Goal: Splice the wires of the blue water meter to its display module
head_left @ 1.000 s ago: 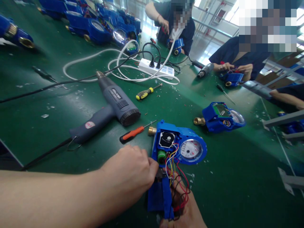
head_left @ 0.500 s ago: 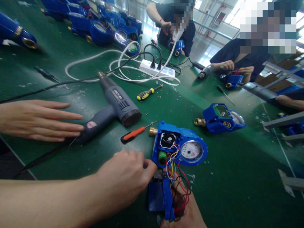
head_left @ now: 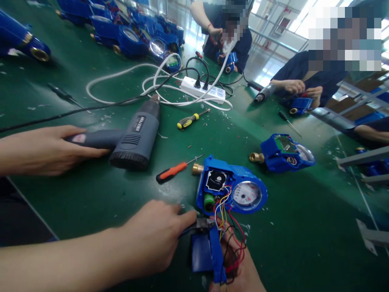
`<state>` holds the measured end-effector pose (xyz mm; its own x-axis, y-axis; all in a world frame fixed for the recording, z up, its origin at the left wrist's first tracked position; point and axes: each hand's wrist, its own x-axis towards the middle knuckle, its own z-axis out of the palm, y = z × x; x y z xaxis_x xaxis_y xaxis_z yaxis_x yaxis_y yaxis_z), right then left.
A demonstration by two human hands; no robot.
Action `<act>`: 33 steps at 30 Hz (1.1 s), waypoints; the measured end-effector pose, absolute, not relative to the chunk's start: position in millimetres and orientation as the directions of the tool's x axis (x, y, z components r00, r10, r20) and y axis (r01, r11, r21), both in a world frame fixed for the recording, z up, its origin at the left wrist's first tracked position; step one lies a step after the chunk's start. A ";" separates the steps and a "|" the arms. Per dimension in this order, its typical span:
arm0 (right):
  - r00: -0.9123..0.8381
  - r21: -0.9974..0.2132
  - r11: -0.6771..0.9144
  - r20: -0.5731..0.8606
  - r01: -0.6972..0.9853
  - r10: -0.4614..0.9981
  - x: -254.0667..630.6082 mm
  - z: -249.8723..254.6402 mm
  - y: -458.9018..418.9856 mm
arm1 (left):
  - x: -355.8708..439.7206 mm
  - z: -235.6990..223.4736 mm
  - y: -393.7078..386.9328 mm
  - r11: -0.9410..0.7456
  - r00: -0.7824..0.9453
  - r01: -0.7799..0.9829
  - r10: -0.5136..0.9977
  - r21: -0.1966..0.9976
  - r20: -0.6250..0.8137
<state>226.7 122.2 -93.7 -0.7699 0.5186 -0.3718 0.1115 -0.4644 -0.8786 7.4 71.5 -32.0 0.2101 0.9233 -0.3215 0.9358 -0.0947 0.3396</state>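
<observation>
Your L hand (head_left: 158,231): clamped on pliers (head_left: 202,224), tips by top edge of blue cvr (head_left: 216,255) | your R hand (head_left: 244,268): wrapped round cvr, wires (head_left: 232,267) across it | blue mtr (head_left: 231,170): on tbl (head_left: 291,239), just beyond both

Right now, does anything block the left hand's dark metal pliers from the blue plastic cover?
Nothing visible: the pliers in the left hand end close beside the cover, and thin multicoloured wires loop beyond them.

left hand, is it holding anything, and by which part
Yes: the left hand holds pliers by the handles, mostly hidden in its grip.
</observation>
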 end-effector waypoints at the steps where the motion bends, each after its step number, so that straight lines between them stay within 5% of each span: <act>1: -0.767 -0.881 -0.466 -0.358 0.088 0.533 226.3 -92.9 122.0 | 6.2 -33.0 69.6 -0.085 0.201 0.935 0.927 0.345 -0.316; 14: -0.767 -0.898 -0.440 -0.304 0.032 0.565 215.5 -76.9 125.5 | 12.6 -24.9 69.3 -0.089 0.121 0.986 0.965 0.141 -0.233; 21: -0.661 -0.899 -0.421 -0.388 0.119 0.642 230.1 -92.5 122.7 | -19.7 -34.2 49.1 0.074 -0.044 0.995 0.933 0.071 -0.358; 25: -0.731 -0.855 -0.517 -0.380 0.043 0.567 227.8 -90.6 123.9 | -68.0 -37.5 29.2 0.273 -0.270 0.961 0.887 -0.046 -0.375; 28: -0.755 -0.816 -0.578 -0.381 0.002 0.534 225.6 -89.3 125.2 | -85.2 -34.7 31.9 0.322 -0.345 0.935 0.924 -0.150 -0.163; 30: -0.757 -0.814 -0.581 -0.370 -0.016 0.539 224.9 -89.2 126.1 | -74.5 -31.3 41.7 0.243 -0.239 0.967 0.970 -0.081 0.050; 33: -0.781 -0.816 -0.578 -0.351 -0.015 0.517 222.9 -86.5 128.5 | -32.6 -28.8 61.3 -0.081 0.017 0.950 0.978 0.302 0.209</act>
